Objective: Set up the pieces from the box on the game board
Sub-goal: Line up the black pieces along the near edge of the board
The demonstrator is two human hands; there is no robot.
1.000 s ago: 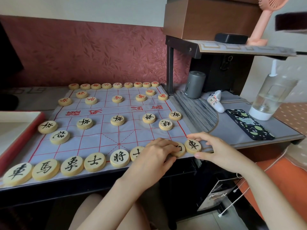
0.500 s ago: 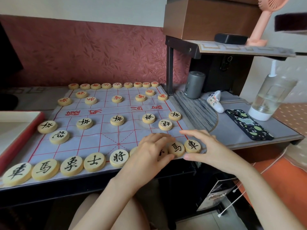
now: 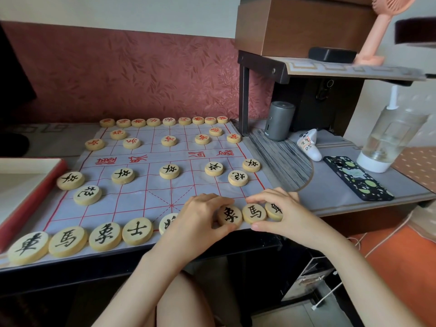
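Left hand (image 3: 200, 215): palm down, fingers curled; the elephant piece (image 3: 230, 215) is pinched between thumb and fingers.
Right hand (image 3: 287, 213): palm down; the horse piece (image 3: 254, 213) is pinched between thumb and forefinger.
Pieces: side by side at the near right corner of the game board (image 3: 141, 197), by the front edge of the desk (image 3: 330, 192).

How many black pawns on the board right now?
5 black pawns, one row across the game board: left edge, left of centre, centre, right of centre, right edge. None appear hidden.
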